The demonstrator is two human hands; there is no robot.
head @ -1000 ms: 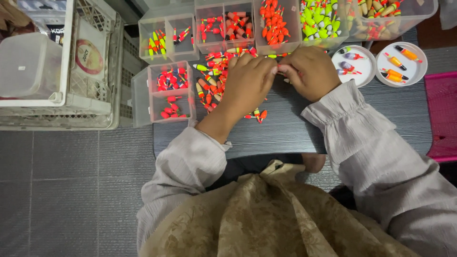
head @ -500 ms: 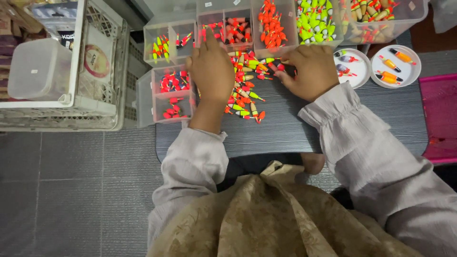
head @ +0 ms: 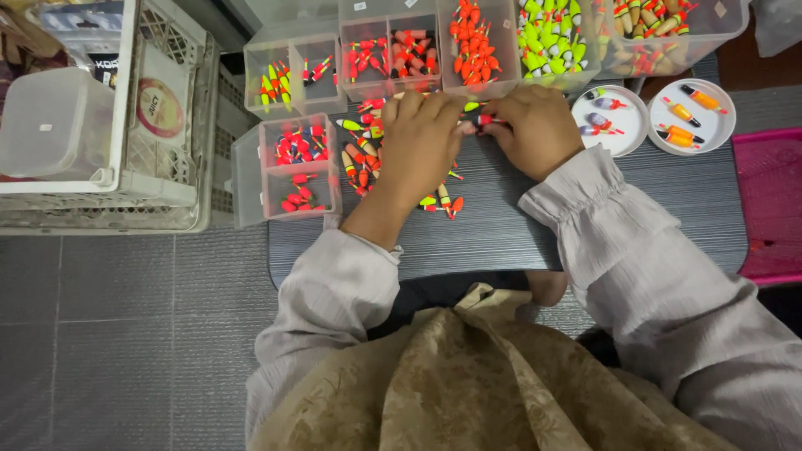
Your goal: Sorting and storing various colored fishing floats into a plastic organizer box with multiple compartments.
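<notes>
- Person seated at a dark table point(head: 585, 225), seen from above; both sleeves are pale grey.
- Left hand point(head: 422, 138) lies palm down over a loose pile of small floats point(head: 359, 159), which lies on the table near its far left edge. Fingers curl forward; I cannot tell whether they grip anything.
- Right hand point(head: 539, 125) is closed on a red and black float point(head: 482, 120), pinched at the fingertips, just beside the left hand's fingers.
- Clear compartment boxes point(head: 292, 154) with red, orange and yellow-green floats stand to the left and along the far edge.
- Two round white dishes point(head: 692, 117) with a few floats sit right of the right hand.
- A white crate point(head: 159, 192) stands on the tiled floor to the left.
- A pink tray point(head: 773, 209) sits at the right edge.
</notes>
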